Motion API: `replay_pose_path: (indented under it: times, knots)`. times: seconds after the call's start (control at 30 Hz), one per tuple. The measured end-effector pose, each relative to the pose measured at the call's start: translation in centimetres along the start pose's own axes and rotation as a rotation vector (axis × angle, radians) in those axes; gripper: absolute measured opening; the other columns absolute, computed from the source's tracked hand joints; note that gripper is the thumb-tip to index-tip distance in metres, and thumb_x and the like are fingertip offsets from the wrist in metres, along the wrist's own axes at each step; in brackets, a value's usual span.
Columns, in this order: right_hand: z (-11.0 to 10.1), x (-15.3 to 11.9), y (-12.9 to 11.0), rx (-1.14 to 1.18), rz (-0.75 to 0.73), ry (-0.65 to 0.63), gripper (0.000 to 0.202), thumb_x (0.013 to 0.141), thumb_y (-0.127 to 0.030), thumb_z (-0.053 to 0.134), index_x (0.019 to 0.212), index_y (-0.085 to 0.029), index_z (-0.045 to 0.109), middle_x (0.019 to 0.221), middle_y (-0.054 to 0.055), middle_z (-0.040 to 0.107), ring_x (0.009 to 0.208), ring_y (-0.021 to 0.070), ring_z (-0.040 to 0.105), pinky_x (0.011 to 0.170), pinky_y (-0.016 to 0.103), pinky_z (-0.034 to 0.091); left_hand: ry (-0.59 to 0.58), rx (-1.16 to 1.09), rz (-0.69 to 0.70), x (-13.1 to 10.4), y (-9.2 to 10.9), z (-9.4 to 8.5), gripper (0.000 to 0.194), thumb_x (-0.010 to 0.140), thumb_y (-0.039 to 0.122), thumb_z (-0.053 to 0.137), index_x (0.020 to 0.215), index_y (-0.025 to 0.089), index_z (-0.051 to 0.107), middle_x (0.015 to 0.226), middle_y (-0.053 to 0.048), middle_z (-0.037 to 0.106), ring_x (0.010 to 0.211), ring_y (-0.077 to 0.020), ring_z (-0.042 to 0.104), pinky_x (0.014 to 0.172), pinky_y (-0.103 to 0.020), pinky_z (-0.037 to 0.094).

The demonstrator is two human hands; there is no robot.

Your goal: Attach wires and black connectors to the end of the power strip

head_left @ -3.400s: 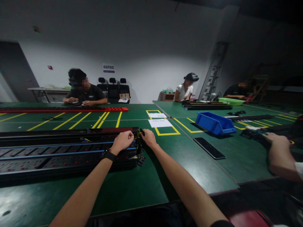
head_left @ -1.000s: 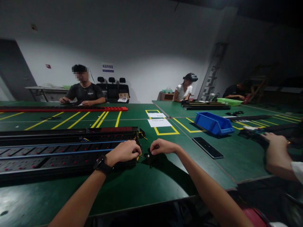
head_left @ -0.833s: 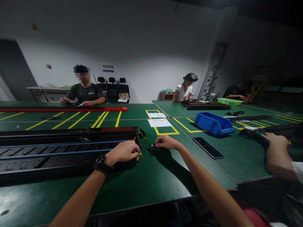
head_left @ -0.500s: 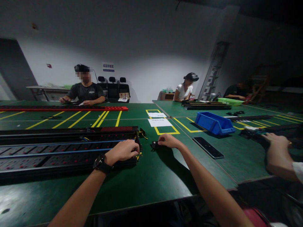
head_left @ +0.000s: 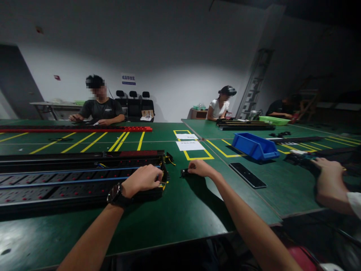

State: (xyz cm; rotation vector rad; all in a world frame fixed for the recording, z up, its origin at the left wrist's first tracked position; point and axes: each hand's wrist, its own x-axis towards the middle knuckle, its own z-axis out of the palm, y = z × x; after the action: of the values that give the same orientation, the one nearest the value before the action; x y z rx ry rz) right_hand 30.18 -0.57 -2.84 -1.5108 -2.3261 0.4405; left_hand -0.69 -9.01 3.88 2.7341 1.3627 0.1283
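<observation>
Long black power strips (head_left: 98, 194) with rows of sockets and red switches lie side by side on the left. At their right end, my left hand (head_left: 143, 177), a watch on its wrist, is closed with fingers curled down beside yellow wires (head_left: 163, 184). What its fingertips grip is hidden. Just right of the strip ends, my right hand (head_left: 200, 168) pinches a small black part (head_left: 184, 172), low over the green table. More loose wires (head_left: 170, 159) stick out from the end of the rear strip.
A phone (head_left: 247, 175) and a blue bin (head_left: 255, 146) are to the right. Paper labels (head_left: 190, 145) lie within yellow tape marks. A co-worker's arm (head_left: 331, 184) reaches in at the right edge. Other people sit across the table, near a red rail (head_left: 138, 129) and a green tray (head_left: 273, 121).
My left hand has shifted slightly left along the strip end. The black part in my right hand has tilted or turned a little; that hand stays in nearly the same place.
</observation>
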Motion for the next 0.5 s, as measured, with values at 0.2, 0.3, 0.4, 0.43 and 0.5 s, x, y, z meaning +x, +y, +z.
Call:
replay_pose_path:
  times: [0.2,0.3,0.4,0.43,0.5]
  knots:
    - [-0.6,-0.8,-3.8,0.176,-0.170,0.173,0.014,0.089,-0.026,0.064,0.090,-0.016,0.074,0.083,0.005,0.072,0.073,0.0155,0.061,0.066,0.026,0.043,-0.008,-0.089,-0.044,-0.6,0.8,-1.7,0.015,0.077,0.024,0.060,0.081,0.021,0.074,0.076,-0.004,0.071,0.066,-0.0157,0.061,0.060,-0.024,0.038]
    - [0.0,-1.5,-6.9,0.371,-0.319,0.059,0.028,0.089,-0.042,0.067,0.096,-0.016,0.075,0.079,0.003,0.069,0.069,0.0141,0.058,0.062,0.024,0.041,0.046,-0.178,0.008,-0.4,1.2,-2.0,0.017,0.079,0.026,0.059,0.084,0.020,0.075,0.075,-0.002,0.069,0.065,-0.0135,0.058,0.058,-0.023,0.035]
    - [0.9,-1.8,-9.0,0.508,-0.389,-0.063,0.036,0.088,-0.049,0.068,0.097,-0.015,0.075,0.077,0.002,0.067,0.067,0.0130,0.056,0.060,0.023,0.040,0.126,-0.207,0.007,0.1,1.3,-1.4,0.019,0.079,0.029,0.059,0.087,0.021,0.075,0.073,-0.001,0.067,0.063,-0.0129,0.056,0.057,-0.023,0.033]
    - [1.2,-1.8,-9.4,0.528,-0.398,-0.075,0.037,0.088,-0.050,0.067,0.095,-0.015,0.075,0.076,0.002,0.067,0.066,0.0127,0.055,0.059,0.023,0.039,0.147,-0.202,0.003,0.2,1.2,-1.1,0.019,0.080,0.030,0.060,0.088,0.021,0.075,0.073,-0.001,0.067,0.063,-0.0129,0.056,0.057,-0.023,0.033]
    - [1.3,-1.6,-9.4,0.527,-0.400,-0.072,0.035,0.089,-0.048,0.066,0.090,-0.014,0.074,0.073,0.001,0.066,0.064,0.0122,0.054,0.058,0.023,0.038,0.168,-0.200,-0.009,0.6,1.1,-0.5,0.019,0.080,0.032,0.061,0.088,0.022,0.075,0.072,0.000,0.066,0.062,-0.0130,0.056,0.057,-0.023,0.034]
